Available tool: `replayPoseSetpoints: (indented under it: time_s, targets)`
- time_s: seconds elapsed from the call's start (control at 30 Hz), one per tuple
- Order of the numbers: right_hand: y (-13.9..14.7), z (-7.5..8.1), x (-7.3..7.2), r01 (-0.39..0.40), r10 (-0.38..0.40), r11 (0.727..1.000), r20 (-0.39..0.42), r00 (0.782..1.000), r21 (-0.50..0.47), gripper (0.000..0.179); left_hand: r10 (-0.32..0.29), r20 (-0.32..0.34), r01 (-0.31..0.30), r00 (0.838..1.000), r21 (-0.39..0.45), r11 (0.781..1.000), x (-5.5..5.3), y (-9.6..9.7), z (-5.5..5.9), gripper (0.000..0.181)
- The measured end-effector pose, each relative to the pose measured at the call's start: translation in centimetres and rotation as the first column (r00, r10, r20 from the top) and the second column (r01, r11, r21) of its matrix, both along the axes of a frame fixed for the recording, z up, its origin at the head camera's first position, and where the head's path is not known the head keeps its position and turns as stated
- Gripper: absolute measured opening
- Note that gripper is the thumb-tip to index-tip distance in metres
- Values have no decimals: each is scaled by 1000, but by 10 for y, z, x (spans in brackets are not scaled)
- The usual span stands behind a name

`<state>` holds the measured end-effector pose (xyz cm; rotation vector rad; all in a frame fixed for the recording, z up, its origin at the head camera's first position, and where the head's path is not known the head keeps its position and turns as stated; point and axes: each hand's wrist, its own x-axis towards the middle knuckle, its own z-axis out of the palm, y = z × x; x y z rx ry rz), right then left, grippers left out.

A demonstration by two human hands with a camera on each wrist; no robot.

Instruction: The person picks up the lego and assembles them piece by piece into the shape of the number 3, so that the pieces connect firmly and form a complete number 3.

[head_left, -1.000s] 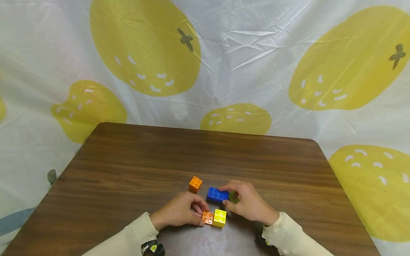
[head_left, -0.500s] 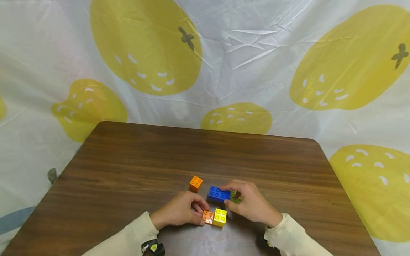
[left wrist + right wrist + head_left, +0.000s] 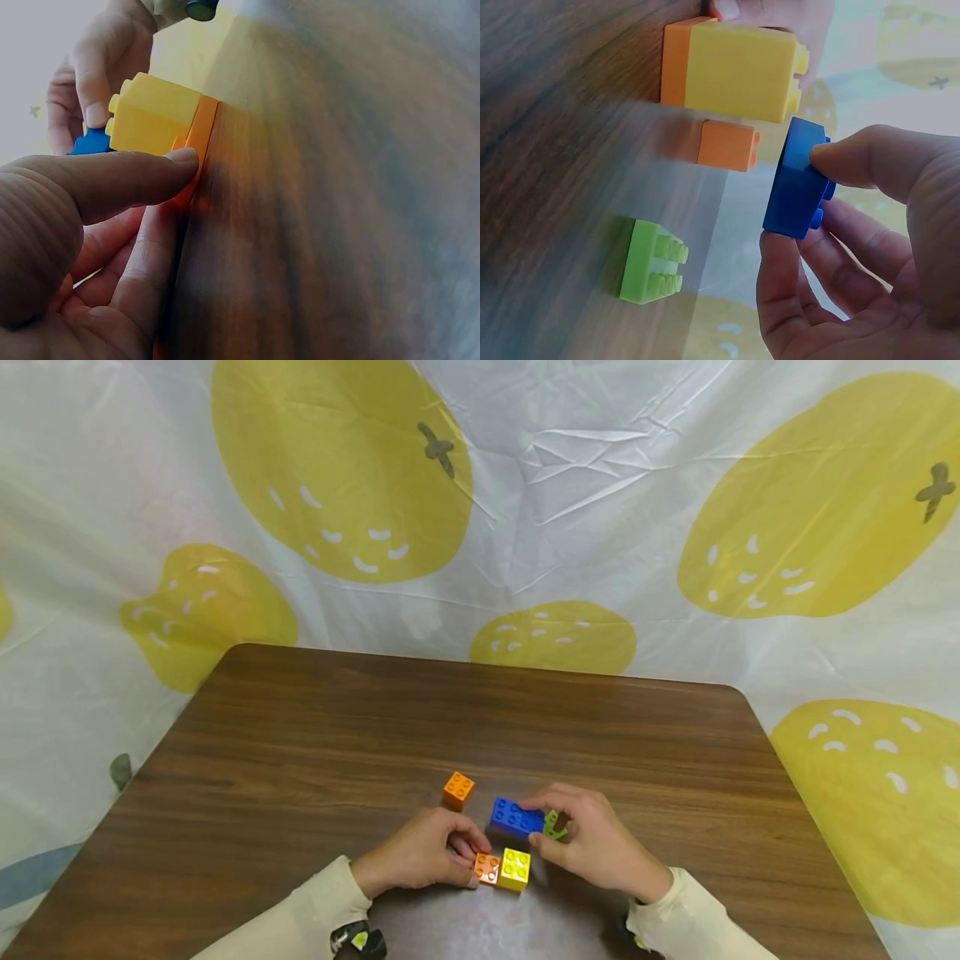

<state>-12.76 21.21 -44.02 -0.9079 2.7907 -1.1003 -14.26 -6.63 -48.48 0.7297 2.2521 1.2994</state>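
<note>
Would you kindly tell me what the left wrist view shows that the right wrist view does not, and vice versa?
Only the left wrist view shows the right sleeve and the dark device beside it.

Only the right wrist view shows the green brick and a clear look at the separate orange brick.

Both share the yellow block on its orange base, the blue brick, the left hand, the right hand and the tabletop.

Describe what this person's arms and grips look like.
The left sleeve and right sleeve are long and cream. The left grip and right grip are ungloved. A black device with a yellow-green mark shows at the left sleeve; a dark, rounded one at the right sleeve.
</note>
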Motion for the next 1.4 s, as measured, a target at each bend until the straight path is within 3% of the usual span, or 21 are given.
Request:
replayPoseSetpoints:
  time_s: [0.67,1.17,1.4]
  targets:
    - [-5,9,17,-63,61,997,-39,997,-49,37,9,6,-9,1000,20,1000,0,0,0,33]
    - [-11,10,25,-52,52,998,-5,999,-28,34,36,17,-36,999,26,999,1,1,1,36]
    - [-13,7,28,-72,71,997,-50,996,-30,34,38,17,-38,999,24,999,2,1,0,37]
